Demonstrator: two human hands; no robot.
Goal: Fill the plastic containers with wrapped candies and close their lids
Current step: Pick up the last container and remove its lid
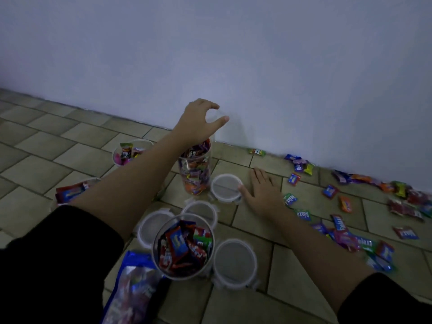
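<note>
A tall clear container [195,174], packed with wrapped candies, stands close to the wall. My left hand [198,122] curls over its faint clear rim, thumb and fingers around the top. My right hand [263,192] lies flat and open on the floor tiles, its thumb touching a round clear lid [225,183] beside the tall container. Nearer to me, another open container [183,244] holds red and blue candies. Three more lids lie around it: lid [152,224], lid [202,210] and lid [235,260].
Loose wrapped candies [350,239] are scattered over the floor on the right and along the wall. A part-filled container [131,152] stands at the back left, another [72,190] is half hidden behind my left arm. A blue candy bag [133,286] lies at the front.
</note>
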